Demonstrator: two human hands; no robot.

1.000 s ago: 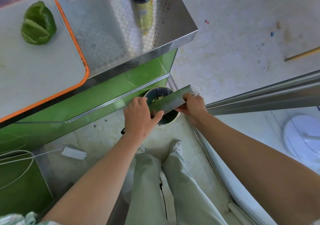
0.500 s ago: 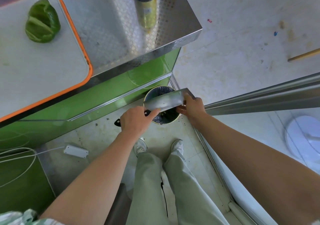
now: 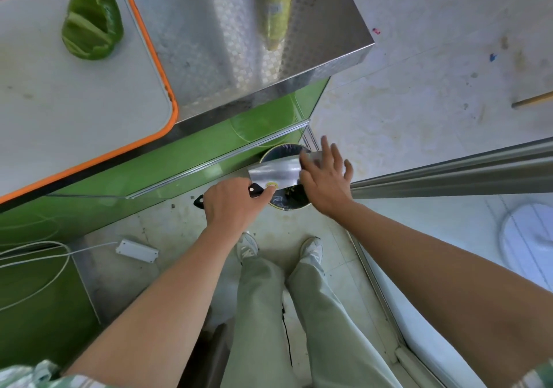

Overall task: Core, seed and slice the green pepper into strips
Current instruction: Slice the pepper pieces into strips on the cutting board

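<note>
I am gripping the cleaver (image 3: pixel 273 172) by its black handle, left hand (image 3: pixel 230 208) curled round it. My right hand (image 3: pixel 324 182) is lying across the blade's far end, fingers straight and spread, above the floor bin (image 3: pixel 288 206). Farther off, the green pepper (image 3: pixel 91 22) is sitting on the orange-rimmed cutting board (image 3: pixel 74 112) on the steel counter (image 3: pixel 227 67).

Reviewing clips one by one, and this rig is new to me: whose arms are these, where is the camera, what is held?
No machine: a person wears one camera on the head, looking down at their own arms and legs. The left hand grips the black handle of a cleaver over a bin on the floor. The right hand, fingers straight, touches the blade, perhaps brushing scraps off. On the metal counter are a cutting board with the opened green pepper, and a bottle.
</note>
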